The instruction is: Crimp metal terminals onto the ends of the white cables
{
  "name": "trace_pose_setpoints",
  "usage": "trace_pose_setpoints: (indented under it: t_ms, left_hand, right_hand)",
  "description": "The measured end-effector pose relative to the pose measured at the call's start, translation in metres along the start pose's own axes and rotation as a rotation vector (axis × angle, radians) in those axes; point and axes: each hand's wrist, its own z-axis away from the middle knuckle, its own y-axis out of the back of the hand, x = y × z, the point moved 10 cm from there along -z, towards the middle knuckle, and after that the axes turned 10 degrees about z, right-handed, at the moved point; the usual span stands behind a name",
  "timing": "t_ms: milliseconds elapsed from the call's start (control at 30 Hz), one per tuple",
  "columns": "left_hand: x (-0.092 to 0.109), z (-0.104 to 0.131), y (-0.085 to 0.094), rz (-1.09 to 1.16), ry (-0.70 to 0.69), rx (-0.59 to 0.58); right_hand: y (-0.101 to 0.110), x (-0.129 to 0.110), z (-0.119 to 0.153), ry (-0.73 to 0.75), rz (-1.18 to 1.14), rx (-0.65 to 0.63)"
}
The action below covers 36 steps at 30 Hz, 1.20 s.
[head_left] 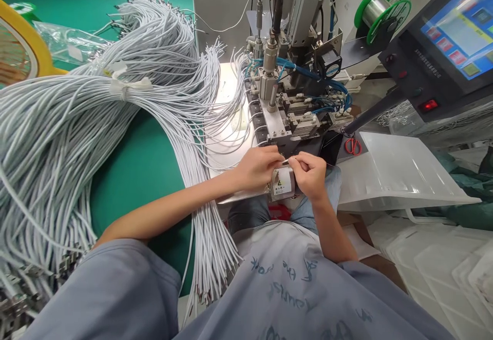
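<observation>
My left hand is closed in a pinch around the end of a thin white cable, right in front of the machine. From the other side my right hand pinches at the same small end, fingertips almost touching the left ones. Just under both hands sits a metal housing with a white warning label. Behind them stands the bench machine with its cylinders and blue air tubes. Several white cables run into its left side. A thick bundle of white cables lies left of my left arm.
A green mat lies under the cables at left, with a yellow-framed racket-like object at its far edge. At right are a wire spool, a control screen, red-handled scissors and a translucent plastic tray.
</observation>
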Motion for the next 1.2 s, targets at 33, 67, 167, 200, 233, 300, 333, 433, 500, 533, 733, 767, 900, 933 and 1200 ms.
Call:
trace_pose_setpoints:
  t_ms: [33, 67, 167, 200, 233, 300, 333, 433, 500, 533, 733, 767, 900, 933, 1200]
  left_hand:
    - [-0.003, -0.001, 0.001, 0.093, 0.044, 0.011]
    - [-0.005, -0.001, -0.001, 0.168, 0.077, 0.002]
    - [-0.004, -0.004, -0.012, 0.210, 0.100, -0.150]
    - [-0.004, -0.004, -0.017, 0.164, 0.092, -0.219]
    - [-0.005, -0.003, -0.021, 0.093, 0.088, -0.276]
    - [-0.015, -0.002, -0.025, -0.099, 0.108, -0.338]
    - [-0.021, -0.002, -0.026, -0.194, 0.128, -0.354]
    - [-0.035, 0.001, -0.032, -0.375, 0.150, -0.394]
    - [-0.039, 0.003, -0.037, -0.402, 0.131, -0.416]
    - [-0.040, 0.003, -0.038, -0.404, 0.122, -0.420]
    - [-0.039, 0.005, -0.038, -0.394, 0.103, -0.418]
    - [-0.039, 0.006, -0.038, -0.395, 0.106, -0.419]
    - [-0.037, 0.006, -0.038, -0.414, 0.107, -0.443]
    - [-0.037, 0.006, -0.038, -0.424, 0.103, -0.449]
    - [-0.036, 0.005, -0.036, -0.470, 0.094, -0.480]
  right_hand:
    - [0.001, 0.002, 0.001, -0.014, -0.022, 0.044]
    - [0.000, 0.005, 0.003, -0.034, -0.037, 0.077]
    - [-0.003, 0.019, 0.009, -0.103, -0.042, 0.121]
    - [-0.006, 0.026, 0.009, -0.126, -0.037, 0.107]
    - [-0.009, 0.034, 0.010, -0.151, -0.036, 0.080]
    - [-0.017, 0.053, 0.008, -0.204, -0.060, 0.005]
    - [-0.021, 0.063, 0.008, -0.233, -0.083, -0.031]
    - [-0.030, 0.087, 0.004, -0.315, -0.161, -0.101]
    - [-0.038, 0.096, 0.002, -0.362, -0.206, -0.141]
    - [-0.042, 0.099, 0.001, -0.382, -0.225, -0.157]
    - [-0.056, 0.103, -0.002, -0.447, -0.281, -0.205]
    - [-0.057, 0.103, -0.002, -0.450, -0.284, -0.211]
    - [-0.059, 0.104, -0.002, -0.453, -0.274, -0.239]
    - [-0.059, 0.104, -0.002, -0.453, -0.273, -0.244]
    - [-0.064, 0.107, -0.001, -0.485, -0.290, -0.266]
